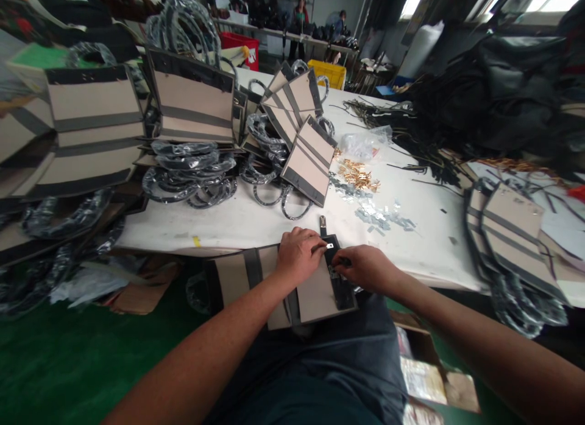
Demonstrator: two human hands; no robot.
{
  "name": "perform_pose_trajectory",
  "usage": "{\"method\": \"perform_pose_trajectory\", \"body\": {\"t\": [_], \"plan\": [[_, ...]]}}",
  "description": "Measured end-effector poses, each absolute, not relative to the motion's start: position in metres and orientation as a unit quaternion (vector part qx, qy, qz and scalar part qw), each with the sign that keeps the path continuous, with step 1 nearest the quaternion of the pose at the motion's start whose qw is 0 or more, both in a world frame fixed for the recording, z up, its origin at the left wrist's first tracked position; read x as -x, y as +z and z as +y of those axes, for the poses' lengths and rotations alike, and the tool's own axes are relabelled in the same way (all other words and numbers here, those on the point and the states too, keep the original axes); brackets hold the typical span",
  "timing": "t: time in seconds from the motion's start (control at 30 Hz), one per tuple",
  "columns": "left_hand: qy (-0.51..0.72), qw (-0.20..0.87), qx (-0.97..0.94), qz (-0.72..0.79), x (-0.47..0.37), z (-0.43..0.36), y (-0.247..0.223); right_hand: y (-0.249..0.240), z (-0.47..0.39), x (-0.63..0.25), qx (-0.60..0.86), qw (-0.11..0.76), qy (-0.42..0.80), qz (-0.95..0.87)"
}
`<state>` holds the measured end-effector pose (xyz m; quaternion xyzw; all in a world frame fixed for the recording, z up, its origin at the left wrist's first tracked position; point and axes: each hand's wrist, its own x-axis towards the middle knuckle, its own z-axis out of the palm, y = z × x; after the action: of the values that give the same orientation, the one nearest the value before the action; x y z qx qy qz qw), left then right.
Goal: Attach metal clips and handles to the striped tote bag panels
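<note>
A beige bag panel with dark strips lies across my lap and against the table's front edge. My left hand rests over it, thumb and finger pinched at a small shiny metal plate on the panel's black end strip. Close by on the right, my right hand is closed, its fingertips at the same black strip; what they hold is hidden. A short black tab with a metal fitting sticks out beyond the strip toward the table.
Behind the hands, loose metal plates and gold-coloured fittings are spread on the white table. Similar panels with plastic-wrapped handles stack at left and right. Black material is heaped at back right. Open cardboard boxes stand below.
</note>
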<state>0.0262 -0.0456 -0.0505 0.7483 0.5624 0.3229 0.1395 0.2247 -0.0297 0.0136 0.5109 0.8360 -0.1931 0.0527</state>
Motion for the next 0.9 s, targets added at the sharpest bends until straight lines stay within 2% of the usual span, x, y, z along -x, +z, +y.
{"method": "perform_pose_trajectory", "body": {"t": [0.17,0.43,0.5,0.57,0.73,0.8,0.9], "plan": [[0.318,0.146,-0.748,0.564,-0.026,-0.045,-0.051,0.031,-0.014,-0.246,-0.55,-0.001,-0.242,0.8],[0.331,0.146,-0.743,0.563,-0.026,-0.044,-0.054,0.028,0.029,-0.285,-0.629,-0.101,-0.155,0.755],[0.331,0.149,-0.741,0.565,-0.026,-0.043,-0.054,0.029,0.027,-0.284,-0.639,-0.182,-0.138,0.735],[0.329,0.155,-0.739,0.567,-0.026,-0.042,-0.054,0.036,0.018,-0.276,-0.631,-0.29,-0.174,0.699],[0.327,0.17,-0.73,0.576,-0.028,-0.038,-0.053,0.047,0.004,-0.23,-0.459,-0.559,-0.434,0.537],[0.326,0.171,-0.728,0.578,-0.028,-0.036,-0.052,0.041,0.012,-0.211,-0.391,-0.627,-0.492,0.46],[0.322,0.171,-0.728,0.581,-0.029,-0.036,-0.05,0.023,0.027,-0.192,-0.364,-0.657,-0.545,0.373]]}}
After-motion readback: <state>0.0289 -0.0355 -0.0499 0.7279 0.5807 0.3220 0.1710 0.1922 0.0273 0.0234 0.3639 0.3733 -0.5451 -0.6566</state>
